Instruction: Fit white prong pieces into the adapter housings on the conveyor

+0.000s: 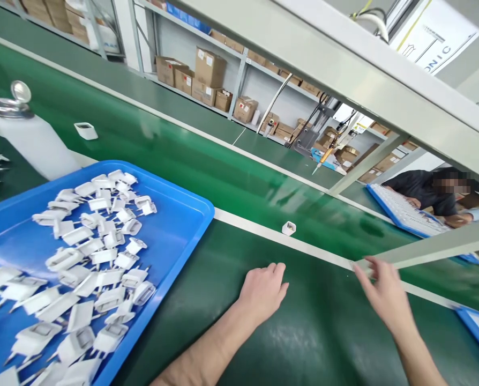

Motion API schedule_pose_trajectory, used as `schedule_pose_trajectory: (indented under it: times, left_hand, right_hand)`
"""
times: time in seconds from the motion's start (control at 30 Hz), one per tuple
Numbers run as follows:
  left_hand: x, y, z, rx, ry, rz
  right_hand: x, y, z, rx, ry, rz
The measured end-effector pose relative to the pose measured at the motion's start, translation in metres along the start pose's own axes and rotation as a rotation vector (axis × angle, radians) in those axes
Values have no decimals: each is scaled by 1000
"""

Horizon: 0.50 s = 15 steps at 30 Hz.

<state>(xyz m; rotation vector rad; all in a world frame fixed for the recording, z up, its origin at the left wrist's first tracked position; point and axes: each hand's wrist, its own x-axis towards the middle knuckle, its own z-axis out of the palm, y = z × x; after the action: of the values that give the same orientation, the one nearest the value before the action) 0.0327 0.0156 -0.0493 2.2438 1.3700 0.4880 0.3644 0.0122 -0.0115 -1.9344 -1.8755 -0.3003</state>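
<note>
Two empty hands were seen on a green table (323, 332): the left hand (263, 292) lay flat and open, the right hand (384, 295) open with fingers spread. A small white plug housing (288, 228) sat at twelve o'clock from the left hand, on the conveyor's edge, untouched. A blue tray (183, 214) of white plug parts was at nine o'clock

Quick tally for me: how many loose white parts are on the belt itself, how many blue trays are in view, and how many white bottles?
Loose white parts on the belt: 2, one and another
Blue trays: 3, near, far, right edge
White bottle: 1
Total: 6
</note>
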Motion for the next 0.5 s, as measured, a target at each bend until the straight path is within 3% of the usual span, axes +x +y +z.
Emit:
schedule_pose_trajectory:
  times: [0.07,0.13,0.27,0.4,0.5]
  left_hand:
    - [-1,-5,0,-53,52,-8]
    - [-2,-9,-1,-112,111,-32]
    - [-7,-11,-6,-159,223,-76]
    - [-9,-9,-2,-113,342,-145]
    - [-5,-11,4,-56,323,-203]
  right_hand:
    - [28,-54,23,131,-147,-87]
    - [59,-97,50,161,-244,-66]
    - [98,-148,82,185,-407,-148]
    - [78,-176,75,332,-575,-459]
    - [51,-181,59,434,-773,-630]
